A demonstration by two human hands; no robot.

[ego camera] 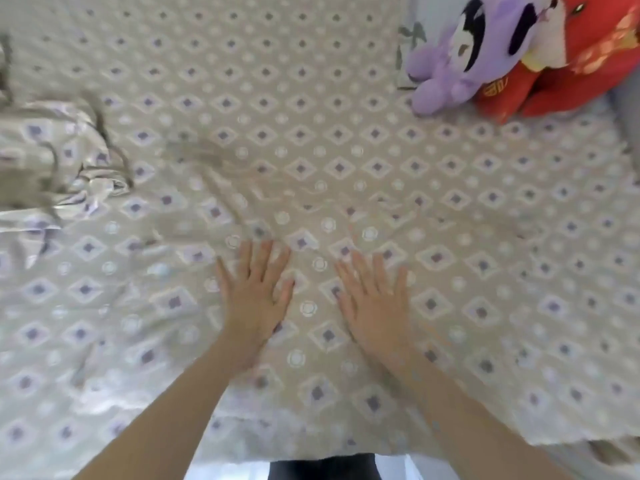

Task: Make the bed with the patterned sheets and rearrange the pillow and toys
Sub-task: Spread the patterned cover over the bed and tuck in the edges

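Evidently patterned sheet (311, 150) was pressed by left hand (254, 296) and right hand (375, 306), both flat, fingers spread; judged soft, light, best gripped at edges.

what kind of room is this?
Most likely a bedroom: the patterned sheet covers a bed, plush toys, purple and red, sit at its far right corner, and both hands press it flat.

Two toys (446, 74), two grips (256, 299)

My hands flat on sheet (311, 140) near bed's near edge; toys (502, 57) far-right corner; bunched sheet fold (52, 161) at left edge.
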